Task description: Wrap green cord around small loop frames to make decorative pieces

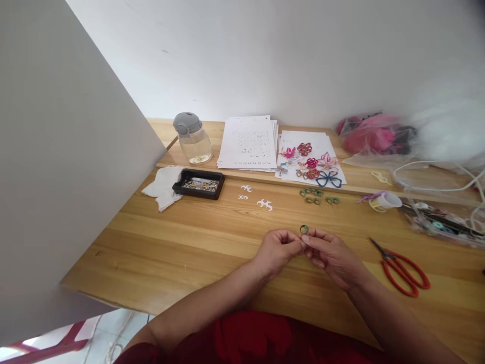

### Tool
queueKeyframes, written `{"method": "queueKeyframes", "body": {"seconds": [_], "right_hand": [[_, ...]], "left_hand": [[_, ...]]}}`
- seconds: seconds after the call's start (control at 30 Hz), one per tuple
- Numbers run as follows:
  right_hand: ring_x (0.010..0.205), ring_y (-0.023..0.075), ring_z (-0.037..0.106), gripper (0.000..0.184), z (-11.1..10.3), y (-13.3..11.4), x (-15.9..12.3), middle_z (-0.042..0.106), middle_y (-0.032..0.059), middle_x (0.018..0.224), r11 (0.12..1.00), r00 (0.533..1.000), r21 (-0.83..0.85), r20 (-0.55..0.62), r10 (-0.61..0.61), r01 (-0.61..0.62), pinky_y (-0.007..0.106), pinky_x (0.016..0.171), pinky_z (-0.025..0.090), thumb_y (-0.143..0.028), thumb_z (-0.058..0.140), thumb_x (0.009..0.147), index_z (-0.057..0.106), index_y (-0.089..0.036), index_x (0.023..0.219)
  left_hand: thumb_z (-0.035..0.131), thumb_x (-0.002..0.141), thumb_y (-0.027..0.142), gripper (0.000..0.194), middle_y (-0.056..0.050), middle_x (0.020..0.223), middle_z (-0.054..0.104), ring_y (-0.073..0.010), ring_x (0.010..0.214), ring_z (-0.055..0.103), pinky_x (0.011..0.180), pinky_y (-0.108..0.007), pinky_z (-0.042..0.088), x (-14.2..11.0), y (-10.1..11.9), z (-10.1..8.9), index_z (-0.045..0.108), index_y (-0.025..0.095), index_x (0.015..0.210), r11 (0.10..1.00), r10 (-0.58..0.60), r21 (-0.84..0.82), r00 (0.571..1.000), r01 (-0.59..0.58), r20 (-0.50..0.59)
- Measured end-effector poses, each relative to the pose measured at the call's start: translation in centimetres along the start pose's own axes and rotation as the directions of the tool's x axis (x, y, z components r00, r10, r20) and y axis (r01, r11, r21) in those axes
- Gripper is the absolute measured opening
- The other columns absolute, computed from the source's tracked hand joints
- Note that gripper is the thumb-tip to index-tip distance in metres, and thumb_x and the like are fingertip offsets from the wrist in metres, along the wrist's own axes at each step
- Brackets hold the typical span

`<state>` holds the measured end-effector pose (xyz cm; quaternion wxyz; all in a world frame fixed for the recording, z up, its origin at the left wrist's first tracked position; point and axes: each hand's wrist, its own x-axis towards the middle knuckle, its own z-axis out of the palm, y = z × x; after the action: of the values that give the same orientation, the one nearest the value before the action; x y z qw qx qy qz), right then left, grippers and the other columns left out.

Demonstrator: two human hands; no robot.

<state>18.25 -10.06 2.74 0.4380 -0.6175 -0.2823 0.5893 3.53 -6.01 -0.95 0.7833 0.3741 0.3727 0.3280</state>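
A small dark green ring-shaped piece (301, 229) stands up between my fingertips above the wooden table. My left hand (276, 252) is closed in a pinch at its lower left side. From the right, my right hand (335, 255) pinches it with thumb and forefinger, and the fingertips of both hands meet. The lower part of the piece is hidden by my fingers. Just beyond my hands lie several similar green ring pieces (312, 200) in small groups. White paper crescent cutouts (264, 204) are farther left. Red-handled scissors (404, 270) rest to the right of my right hand.
A black tray (221, 186) of beads sits on a white tissue (162, 186), near a water bottle (193, 139). Printed sheets (244, 126) and colourful thread flowers (329, 179) line the back. A small cup (385, 201), plastic bags (373, 139) and a cluttered clear tray (447, 225) occupy the right.
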Motion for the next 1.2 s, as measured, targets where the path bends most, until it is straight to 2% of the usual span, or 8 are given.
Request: {"method": "queueKeyframes", "body": {"seconds": [0.17, 0.27, 0.4, 0.53, 0.7, 0.8, 0.97, 1.2], "right_hand": [[0.052, 0.0095, 0.041, 0.044, -0.8, 0.1, 0.5, 0.053, -0.0019, 0.059, 0.997, 0.999, -0.067, -0.029, -0.029, 0.027, 0.022, 0.044, 0.025, -0.054, 0.088, 0.061, 0.062, -0.02, 0.066], [0.052, 0.0096, 0.041, 0.043, -3.1, -0.5, 1.8, 0.055, -0.0023, 0.058, 0.985, 0.986, -0.157, -0.14, -0.093, 0.07, 0.023, 0.045, 0.027, -0.054, 0.091, 0.058, 0.066, -0.02, 0.069], [0.053, 0.0086, 0.04, 0.039, -7.1, -2.2, 3.9, 0.056, -0.0035, 0.057, 0.943, 0.921, -0.314, -0.326, -0.215, 0.11, 0.023, 0.048, 0.029, -0.047, 0.095, 0.052, 0.071, -0.019, 0.065], [0.048, 0.0094, 0.036, 0.044, -9.2, -3.3, 4.6, 0.05, -0.005, 0.051, 0.922, 0.896, -0.37, -0.363, -0.256, 0.113, 0.025, 0.045, 0.024, -0.054, 0.093, 0.053, 0.07, -0.021, 0.069], [0.048, 0.0121, 0.038, 0.048, -10.1, -4.0, 4.3, 0.048, -0.0037, 0.055, 0.885, 0.864, -0.445, -0.384, -0.326, 0.136, 0.028, 0.045, 0.025, -0.069, 0.08, 0.063, 0.062, -0.025, 0.072], [0.055, 0.0161, 0.047, 0.036, -10.3, -4.4, 4.8, 0.059, 0.0011, 0.059, 0.803, 0.843, -0.593, -0.397, -0.363, 0.067, 0.03, 0.051, 0.032, -0.059, 0.078, 0.069, 0.069, -0.024, 0.07], [0.059, 0.0221, 0.058, 0.021, -9.3, -5.3, 7.2, 0.067, 0.0048, 0.059, 0.612, 0.876, -0.784, -0.366, -0.315, -0.107, 0.034, 0.059, 0.036, -0.039, 0.073, 0.072, 0.072, -0.025, 0.057], [0.064, 0.0263, 0.062, 0.027, -8.4, -6.1, 9.6, 0.072, 0.0073, 0.065, 0.448, 0.882, -0.872, -0.356, -0.308, -0.196, 0.037, 0.061, 0.039, -0.047, 0.07, 0.079, 0.075, -0.026, 0.064]], "left_hand": [[0.092, 0.064, 0.052, 0.047, 0.001, 0.067, 0.063, -0.0081, 0.062, 0.047, 0.065, -0.024, 0.035, 0.0, -0.2, -0.2, 0.065, 0.013, 0.07, 0.995, -0.002, 0.099, 1.0, 0.0, 0.022], [0.089, 0.066, 0.053, 0.046, -0.001, 0.068, 0.064, -0.0093, 0.063, 0.049, 0.066, -0.025, 0.036, -0.1, 0.0, 0.0, 0.066, 0.014, 0.072, 0.997, 0.002, 0.08, 1.0, -0.003, 0.013], [0.089, 0.065, 0.057, 0.05, -0.002, 0.067, 0.064, -0.0091, 0.062, 0.049, 0.065, -0.025, 0.035, 0.0, 0.3, 0.1, 0.065, 0.014, 0.07, 0.999, 0.03, 0.045, 0.999, -0.029, -0.012], [0.089, 0.065, 0.058, 0.051, 0.0, 0.065, 0.063, -0.0066, 0.057, 0.041, 0.06, -0.024, 0.03, 0.2, 0.3, 0.0, 0.065, 0.014, 0.072, 0.999, 0.023, 0.032, 1.0, -0.023, -0.019], [0.09, 0.067, 0.057, 0.05, 0.0, 0.065, 0.063, -0.0063, 0.057, 0.042, 0.06, -0.024, 0.03, 0.1, 0.3, 0.0, 0.065, 0.014, 0.071, 0.999, 0.041, 0.03, 0.998, -0.04, -0.056], [0.089, 0.067, 0.057, 0.05, 0.001, 0.064, 0.062, -0.0061, 0.056, 0.041, 0.059, -0.024, 0.03, 0.0, 0.4, 0.0, 0.064, 0.014, 0.071, 0.998, 0.05, 0.032, 0.997, -0.048, -0.064], [0.088, 0.068, 0.06, 0.052, 0.001, 0.065, 0.062, -0.006, 0.055, 0.039, 0.057, -0.024, 0.027, 0.0, 0.3, 0.0, 0.064, 0.014, 0.072, 0.998, 0.047, 0.054, 0.997, -0.044, -0.054], [0.087, 0.069, 0.06, 0.051, 0.002, 0.065, 0.061, -0.004, 0.049, 0.029, 0.053, -0.025, 0.021, 0.2, 0.1, -0.1, 0.063, 0.015, 0.073, 0.998, 0.034, 0.056, 0.998, -0.031, -0.05]]}}
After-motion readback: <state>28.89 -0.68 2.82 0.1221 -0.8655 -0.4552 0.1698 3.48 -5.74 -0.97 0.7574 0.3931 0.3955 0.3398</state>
